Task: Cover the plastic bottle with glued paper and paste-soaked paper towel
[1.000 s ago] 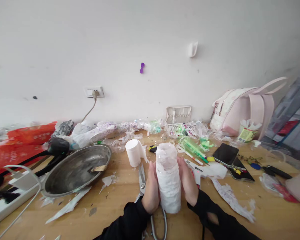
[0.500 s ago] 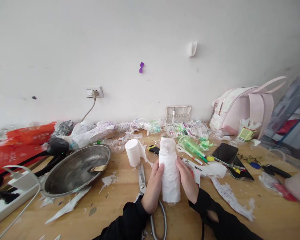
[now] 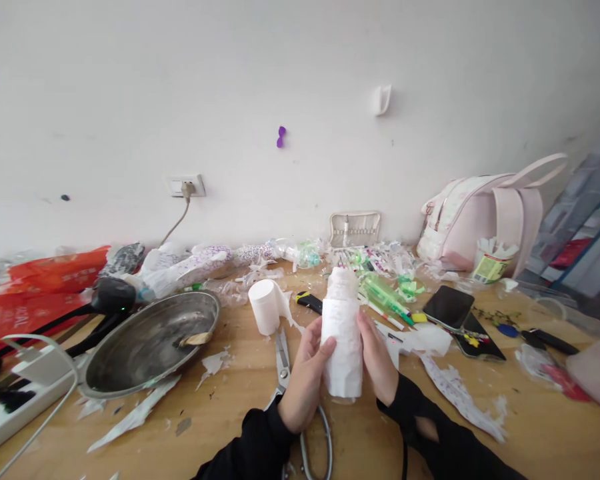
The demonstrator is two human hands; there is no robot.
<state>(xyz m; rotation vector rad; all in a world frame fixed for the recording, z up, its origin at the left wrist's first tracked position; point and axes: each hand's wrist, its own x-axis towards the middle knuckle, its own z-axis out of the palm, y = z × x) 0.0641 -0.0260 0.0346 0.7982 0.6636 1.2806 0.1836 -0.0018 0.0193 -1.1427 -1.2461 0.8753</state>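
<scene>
A bottle-shaped object wrapped in white paper [image 3: 343, 340] stands upright between my two hands, with a narrower top and a clear base edge showing below. My left hand [image 3: 307, 377] holds its left side, the thumb across the front. Along its right side lies my right hand [image 3: 379, 357], fingers wrapped partly behind it. Left of it stands a white paper roll [image 3: 264, 307] with a loose end trailing. Large scissors [image 3: 283, 363] lie beside and partly under my left wrist. A black and yellow cutter [image 3: 309, 301] is just behind my left hand.
A metal basin [image 3: 150, 343] with a brush-like item sits at left, near a power strip [image 3: 25, 410] and red bags [image 3: 55, 273]. Markers and green plastic [image 3: 383, 293] lie behind; phones [image 3: 449, 307], paper scraps [image 3: 460, 393] and a pink backpack [image 3: 473, 217] are at right.
The wrapped object has turned and shifted slightly right; its top, clear before, now shows white paper. My left thumb has moved further across its front. The view has shifted slightly.
</scene>
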